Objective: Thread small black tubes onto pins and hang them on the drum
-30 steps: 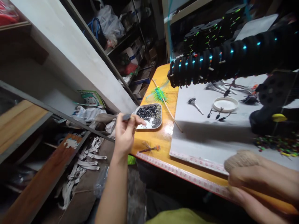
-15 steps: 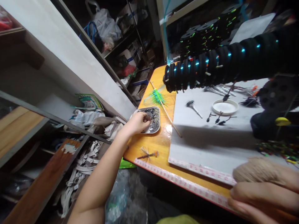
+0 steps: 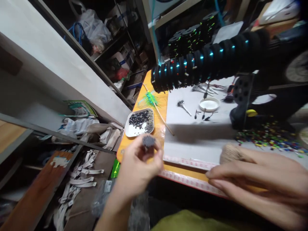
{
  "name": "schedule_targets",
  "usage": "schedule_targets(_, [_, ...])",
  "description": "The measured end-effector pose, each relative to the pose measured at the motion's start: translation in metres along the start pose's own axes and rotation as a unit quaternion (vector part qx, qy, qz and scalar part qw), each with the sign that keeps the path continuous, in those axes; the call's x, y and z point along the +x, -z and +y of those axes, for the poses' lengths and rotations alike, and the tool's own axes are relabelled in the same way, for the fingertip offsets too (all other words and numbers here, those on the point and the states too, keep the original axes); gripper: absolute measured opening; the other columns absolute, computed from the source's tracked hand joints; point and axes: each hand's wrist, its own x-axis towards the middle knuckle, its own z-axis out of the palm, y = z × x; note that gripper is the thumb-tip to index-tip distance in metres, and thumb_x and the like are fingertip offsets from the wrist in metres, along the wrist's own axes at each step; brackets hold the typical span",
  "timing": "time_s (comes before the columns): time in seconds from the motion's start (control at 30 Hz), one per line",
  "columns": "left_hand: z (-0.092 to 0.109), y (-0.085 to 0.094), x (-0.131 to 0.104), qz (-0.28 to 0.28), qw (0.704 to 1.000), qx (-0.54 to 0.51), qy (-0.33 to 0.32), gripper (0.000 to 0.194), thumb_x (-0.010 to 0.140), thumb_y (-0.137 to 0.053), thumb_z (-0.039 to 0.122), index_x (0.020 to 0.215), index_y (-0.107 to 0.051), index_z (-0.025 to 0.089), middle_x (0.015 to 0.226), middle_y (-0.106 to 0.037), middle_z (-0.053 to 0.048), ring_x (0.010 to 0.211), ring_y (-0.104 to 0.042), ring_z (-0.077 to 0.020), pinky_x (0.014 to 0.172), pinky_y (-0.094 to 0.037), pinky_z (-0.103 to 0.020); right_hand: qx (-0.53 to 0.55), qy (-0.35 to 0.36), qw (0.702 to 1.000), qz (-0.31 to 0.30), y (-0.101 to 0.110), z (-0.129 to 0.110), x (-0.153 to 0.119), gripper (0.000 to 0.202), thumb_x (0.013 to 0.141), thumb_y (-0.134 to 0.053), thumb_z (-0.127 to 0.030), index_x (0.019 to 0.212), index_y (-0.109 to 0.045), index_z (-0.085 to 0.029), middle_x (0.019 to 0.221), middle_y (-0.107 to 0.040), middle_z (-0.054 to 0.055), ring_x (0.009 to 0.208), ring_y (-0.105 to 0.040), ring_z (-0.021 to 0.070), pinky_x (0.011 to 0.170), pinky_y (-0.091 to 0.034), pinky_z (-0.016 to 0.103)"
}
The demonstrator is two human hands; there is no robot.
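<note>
Fingers pinching dark pieces near the tray

Left hand [image 3: 138,166] clamped a small dark bundle [image 3: 148,141] just in front of the tray [image 3: 141,122]; right hand [image 3: 255,179], fingers together, pressed a twine ball [image 3: 229,154].

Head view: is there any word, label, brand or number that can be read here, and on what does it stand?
None can be read.
Green and white packet on the shelf: print too blurred.
Strip with red marks along the table edge: marks too small.
White labels on the floor: blank or too blurred.
Boxes on the back shelves: print too small.
</note>
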Motion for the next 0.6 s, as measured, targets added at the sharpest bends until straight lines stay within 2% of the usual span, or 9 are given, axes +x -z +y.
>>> schedule_targets(0.03, [0.000, -0.013, -0.016, 0.006, 0.996, -0.078, 0.029, 0.007, 0.079, -0.079, 0.017, 0.081, -0.072, 0.019, 0.074, -0.066, -0.002, 0.062, -0.056, -0.0122, 0.055, -0.043, -0.021, 0.010, 0.000, 1.000, 0.000, -0.001, 0.000, -0.002, 0.014, 0.093, -0.064, -0.015, 0.098, -0.070, -0.027, 0.065, -0.057, -0.003, 0.050, -0.055, 0.0109, 0.045, -0.039, 0.024])
schedule_targets(0.1, [-0.005, -0.038, -0.038, 0.019, 0.978, -0.188, 0.090, 0.018, 0.080, -0.084, 0.021, 0.097, -0.080, 0.020, 0.077, -0.070, -0.003, 0.060, -0.054, -0.0102, 0.054, -0.042, -0.019, 0.033, -0.008, 0.999, 0.000, -0.003, -0.001, -0.005, 0.010, 0.094, -0.065, -0.017, 0.096, -0.066, -0.026, 0.069, -0.061, -0.004, 0.053, -0.057, 0.0098, 0.047, -0.040, 0.022])
schedule_targets(0.2, [-0.016, -0.071, -0.053, 0.053, 0.937, -0.321, 0.125, 0.015, 0.078, -0.090, 0.031, 0.085, -0.083, 0.021, 0.078, -0.072, -0.004, 0.070, -0.061, -0.0113, 0.065, -0.049, -0.018, 0.072, -0.030, 0.997, -0.003, -0.003, -0.005, -0.005, 0.011, 0.095, -0.063, -0.015, 0.091, -0.062, -0.024, 0.070, -0.063, -0.005, 0.054, -0.056, 0.0077, 0.048, -0.042, 0.019])
schedule_targets(0.27, [-0.019, -0.086, -0.056, 0.090, 0.893, -0.412, 0.157, 0.019, 0.072, -0.095, 0.032, 0.077, -0.081, 0.020, 0.075, -0.070, -0.002, 0.066, -0.060, -0.0089, 0.063, -0.049, -0.016, 0.089, -0.033, 0.995, 0.005, -0.001, -0.008, -0.003, 0.011, 0.095, -0.064, -0.014, 0.090, -0.062, -0.024, 0.070, -0.063, -0.005, 0.054, -0.056, 0.0069, 0.047, -0.043, 0.016])
schedule_targets(0.33, [-0.018, -0.096, -0.057, 0.113, 0.847, -0.483, 0.192, 0.023, 0.067, -0.098, 0.030, 0.075, -0.079, 0.019, 0.073, -0.068, 0.000, 0.059, -0.054, -0.0050, 0.057, -0.046, -0.013, 0.084, -0.025, 0.996, 0.022, 0.001, -0.010, -0.001, 0.010, 0.094, -0.065, -0.015, 0.090, -0.064, -0.024, 0.069, -0.064, -0.005, 0.053, -0.057, 0.0068, 0.047, -0.043, 0.016])
schedule_targets(0.4, [-0.015, -0.101, -0.059, 0.121, 0.819, -0.519, 0.214, 0.026, 0.064, -0.100, 0.030, 0.073, -0.078, 0.018, 0.072, -0.068, 0.000, 0.055, -0.051, -0.0031, 0.055, -0.044, -0.011, 0.068, -0.009, 0.997, 0.037, 0.002, -0.011, 0.000, 0.008, 0.093, -0.067, -0.016, 0.090, -0.066, -0.023, 0.067, -0.064, -0.004, 0.053, -0.058, 0.0074, 0.047, -0.043, 0.017])
schedule_targets(0.47, [-0.013, -0.103, -0.060, 0.132, 0.809, -0.529, 0.222, 0.028, 0.062, -0.101, 0.029, 0.072, -0.077, 0.017, 0.070, -0.067, 0.001, 0.055, -0.051, -0.0029, 0.054, -0.044, -0.010, 0.060, 0.004, 0.998, 0.033, 0.002, -0.012, -0.002, 0.007, 0.092, -0.068, -0.017, 0.092, -0.066, -0.024, 0.067, -0.064, -0.004, 0.053, -0.058, 0.0079, 0.047, -0.043, 0.017])
schedule_targets(0.6, [-0.011, -0.104, -0.062, 0.152, 0.813, -0.522, 0.210, 0.029, 0.061, -0.101, 0.028, 0.071, -0.075, 0.017, 0.067, -0.063, 0.003, 0.053, -0.049, -0.0021, 0.052, -0.043, -0.011, 0.060, 0.004, 0.998, 0.008, 0.001, -0.012, -0.005, 0.009, 0.093, -0.067, -0.015, 0.095, -0.066, -0.024, 0.070, -0.064, -0.004, 0.054, -0.058, 0.0080, 0.049, -0.044, 0.017])
